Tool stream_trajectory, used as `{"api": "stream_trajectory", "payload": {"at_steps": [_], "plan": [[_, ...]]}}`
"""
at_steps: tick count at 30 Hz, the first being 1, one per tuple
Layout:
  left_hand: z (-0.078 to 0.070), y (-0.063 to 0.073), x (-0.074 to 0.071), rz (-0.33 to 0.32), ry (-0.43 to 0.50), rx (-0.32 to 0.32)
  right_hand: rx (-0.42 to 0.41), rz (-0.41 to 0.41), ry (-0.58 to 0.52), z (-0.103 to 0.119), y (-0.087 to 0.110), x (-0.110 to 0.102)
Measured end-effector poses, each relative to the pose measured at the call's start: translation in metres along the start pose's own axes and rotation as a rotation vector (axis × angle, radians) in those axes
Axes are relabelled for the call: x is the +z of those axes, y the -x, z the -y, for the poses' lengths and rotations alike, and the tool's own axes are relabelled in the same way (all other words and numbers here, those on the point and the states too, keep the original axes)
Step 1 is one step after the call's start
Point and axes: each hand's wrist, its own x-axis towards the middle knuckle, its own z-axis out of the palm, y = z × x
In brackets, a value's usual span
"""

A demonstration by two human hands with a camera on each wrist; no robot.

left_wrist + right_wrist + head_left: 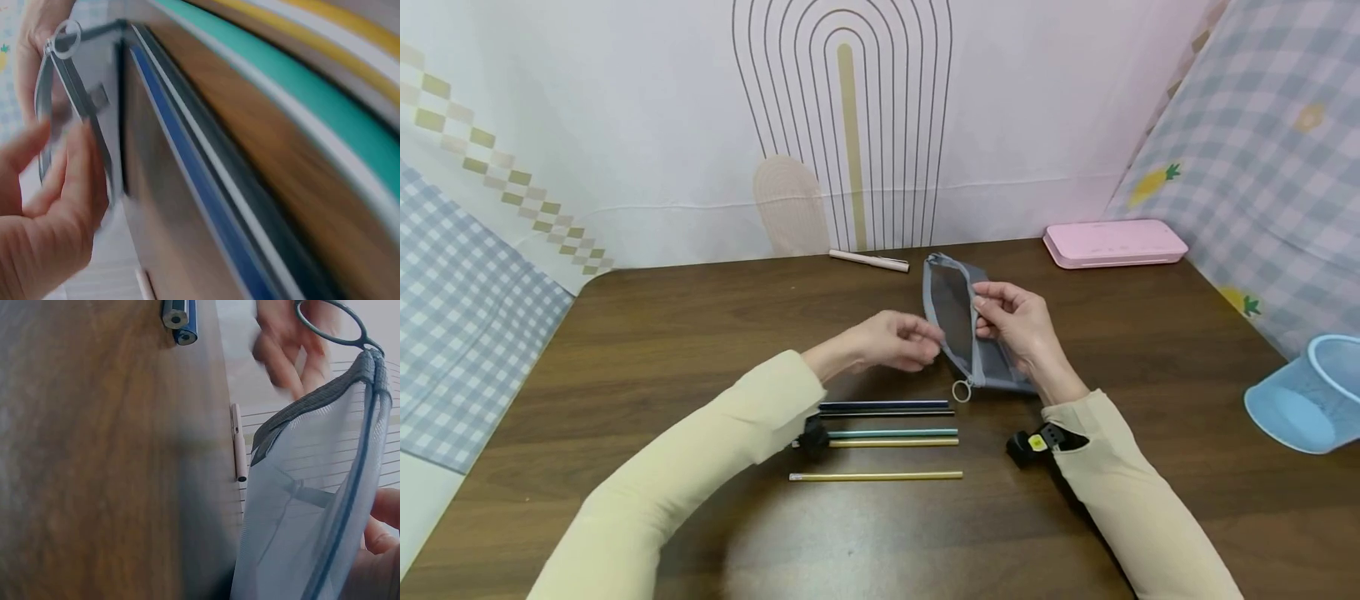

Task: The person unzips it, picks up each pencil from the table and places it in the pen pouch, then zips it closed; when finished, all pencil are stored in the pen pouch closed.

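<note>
A grey mesh zipper pouch (1003,367) with a ring on its zipper is held up over the table, its mouth spread apart. My right hand (1018,325) pinches the right edge of that mouth between thumb and fingers. Beside the opposite edge is my left hand (898,342), blurred, with fingers loosely bent and nothing visible in them; whether the fingertips touch the pouch is hard to tell. Below the hands lie a blue pencil (887,405), a black pencil (910,413), a teal pencil (895,433) and gold pencils (880,477), roughly parallel.
Near the back edge of the brown table (662,358) lies a pale pink pen (868,261). A pink pencil case (1116,243) sits at the back right. At the far right is a light blue mesh cup (1292,404). Patterned cloth hangs behind.
</note>
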Motion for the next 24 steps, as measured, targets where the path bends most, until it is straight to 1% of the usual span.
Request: {"api": "stream_trajectory", "payload": {"at_steps": [2,4,6,8,11,14,18,24], "plan": [[0.007,0.013,-0.01,0.077,-0.086,-0.022,-0.002,-0.002,0.008,0.0,0.0,0.001],[0.015,0.023,-0.019,0.127,-0.157,-0.037,0.0,-0.003,0.008,0.001,0.0,0.001],[0.022,0.033,-0.025,0.158,-0.215,-0.032,0.004,-0.005,0.01,0.0,0.0,0.001],[0.028,0.04,-0.03,0.177,-0.26,-0.012,0.008,-0.003,0.007,0.0,0.0,0.001],[0.035,0.049,-0.033,0.182,-0.305,0.02,0.011,-0.001,-0.004,-0.002,0.0,0.002],[0.04,0.053,-0.034,0.175,-0.321,0.044,0.01,-0.002,-0.014,-0.002,0.0,0.002],[0.043,0.053,-0.034,0.167,-0.353,0.071,0.008,-0.001,-0.019,-0.003,0.0,0.002],[0.045,0.053,-0.034,0.146,-0.43,0.101,0.008,0.005,-0.017,-0.002,0.0,0.002]]}}
